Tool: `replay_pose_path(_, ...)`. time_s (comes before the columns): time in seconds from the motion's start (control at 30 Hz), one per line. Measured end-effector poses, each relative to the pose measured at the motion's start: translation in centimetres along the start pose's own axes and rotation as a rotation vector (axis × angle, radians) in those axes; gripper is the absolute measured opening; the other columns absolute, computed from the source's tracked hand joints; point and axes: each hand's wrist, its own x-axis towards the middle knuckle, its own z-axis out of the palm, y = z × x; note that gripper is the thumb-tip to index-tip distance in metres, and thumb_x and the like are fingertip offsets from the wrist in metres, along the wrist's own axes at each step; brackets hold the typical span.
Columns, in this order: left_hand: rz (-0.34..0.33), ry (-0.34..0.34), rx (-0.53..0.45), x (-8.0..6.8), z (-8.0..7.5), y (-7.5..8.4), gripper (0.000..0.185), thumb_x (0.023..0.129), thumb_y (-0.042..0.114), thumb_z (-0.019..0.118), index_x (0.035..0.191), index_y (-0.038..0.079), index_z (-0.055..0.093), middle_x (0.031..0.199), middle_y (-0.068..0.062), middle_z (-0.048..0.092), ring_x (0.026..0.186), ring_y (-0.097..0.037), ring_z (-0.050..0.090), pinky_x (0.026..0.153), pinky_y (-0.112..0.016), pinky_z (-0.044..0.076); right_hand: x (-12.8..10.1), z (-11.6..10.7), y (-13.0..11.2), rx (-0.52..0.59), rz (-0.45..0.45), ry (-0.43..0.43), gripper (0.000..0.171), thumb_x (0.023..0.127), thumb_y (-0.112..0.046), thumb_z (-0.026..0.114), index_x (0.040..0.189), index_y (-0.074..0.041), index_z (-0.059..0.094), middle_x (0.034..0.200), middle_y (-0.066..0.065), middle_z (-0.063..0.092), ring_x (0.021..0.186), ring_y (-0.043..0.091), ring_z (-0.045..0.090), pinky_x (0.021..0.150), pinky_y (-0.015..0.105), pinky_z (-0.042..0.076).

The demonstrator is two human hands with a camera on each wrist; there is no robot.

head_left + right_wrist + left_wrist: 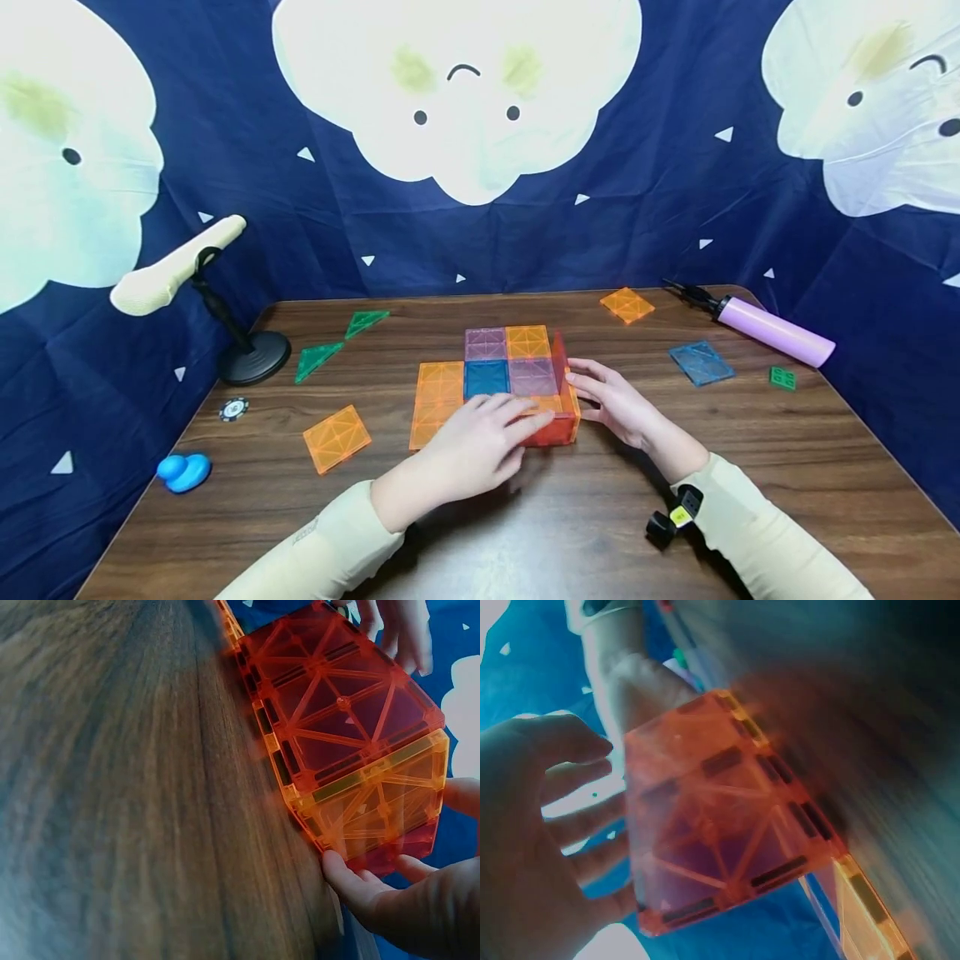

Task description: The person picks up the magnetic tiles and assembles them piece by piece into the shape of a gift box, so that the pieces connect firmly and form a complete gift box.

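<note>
L hand [480, 442] fingers flat on red tile [553, 429], R hand [611, 400] relaxed, touching upright tile wall

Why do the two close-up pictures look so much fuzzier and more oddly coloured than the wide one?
Head view: sharp, evenly lit, edges bowed by the wide lens. Left wrist view: smeared tabletop, blue cast, left hand dim beside the red tile. Right wrist view: wood grain blurs nearby, tiles glow backlit.

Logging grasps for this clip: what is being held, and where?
Both hands touch the raised red tiles at the mat's near right corner; a true grip cannot be told.
</note>
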Motion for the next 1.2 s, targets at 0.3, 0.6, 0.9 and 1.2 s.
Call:
replay_pose_path(0.3, -0.795, 0.133, -0.836, -4.6, -1.7, -5.2, 0.051, 0.103, 0.020, 0.059, 0.150, 0.004, 0.046, 0.150, -0.021, 0.048, 0.137, -0.037, 0.046, 0.111, -0.056, 0.037, -0.3, 0.1, 0.1, 0.006, 0.028, 0.005, 0.063, 0.109, -0.026, 0.048, 0.160, 0.000, 0.020, 0.159, 0.027, 0.030, 0.144, 0.041, 0.034, 0.106, 0.048, 0.045)
replay_pose_path(0.6, -1.147, 0.138, -1.411, -7.0, -0.1, -7.8, 0.062, 0.106, 0.022, 0.046, 0.157, -0.003, 0.023, 0.160, -0.025, 0.022, 0.147, -0.041, 0.018, 0.118, -0.060, 0.019, 0.0, 0.1, 0.2, 0.004, 0.031, 0.002, 0.065, 0.109, -0.028, 0.049, 0.160, -0.001, 0.020, 0.159, 0.027, 0.031, 0.143, 0.041, 0.035, 0.104, 0.046, 0.047)
replay_pose_path(0.9, -1.172, 0.262, -1.565, -7.0, -0.2, -9.0, 0.057, 0.107, 0.012, 0.042, 0.159, -0.001, 0.021, 0.152, -0.025, 0.028, 0.136, -0.038, 0.034, 0.111, -0.052, 0.032, 0.1, 0.1, 0.4, -0.001, 0.031, 0.000, 0.065, 0.109, -0.029, 0.049, 0.160, -0.001, 0.021, 0.159, 0.027, 0.031, 0.143, 0.041, 0.035, 0.103, 0.046, 0.047)
replay_pose_path(1.2, -1.067, 0.208, -1.610, -6.2, 0.2, -9.8, 0.054, 0.107, 0.005, 0.044, 0.157, -0.006, 0.025, 0.135, -0.019, 0.055, 0.113, -0.021, 0.060, 0.094, -0.035, 0.052, 0.1, -0.2, 0.0, 0.002, 0.036, -0.005, 0.066, 0.109, -0.030, 0.050, 0.160, -0.002, 0.021, 0.160, 0.026, 0.030, 0.144, 0.041, 0.034, 0.103, 0.045, 0.048)
